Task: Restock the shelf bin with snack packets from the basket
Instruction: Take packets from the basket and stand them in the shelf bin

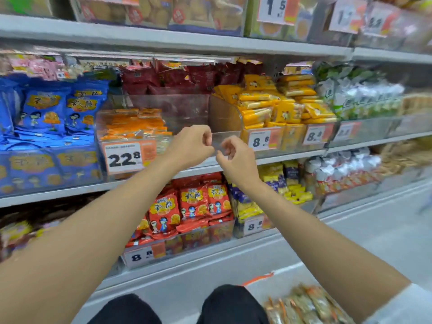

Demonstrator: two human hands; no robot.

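Clear bin [184, 106]: orange packets [133, 125] stacked flat, long axis left-to-right; left hand [191, 146], right hand [236, 160] curled at its front, grip unclear

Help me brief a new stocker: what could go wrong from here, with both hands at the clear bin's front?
1. The orange packets are piled only on the left of the clear bin; jolting its front wall could tip them into the bare right side.
2. The left hand sits close to the 22.8 price tag, so a careless move may knock it.
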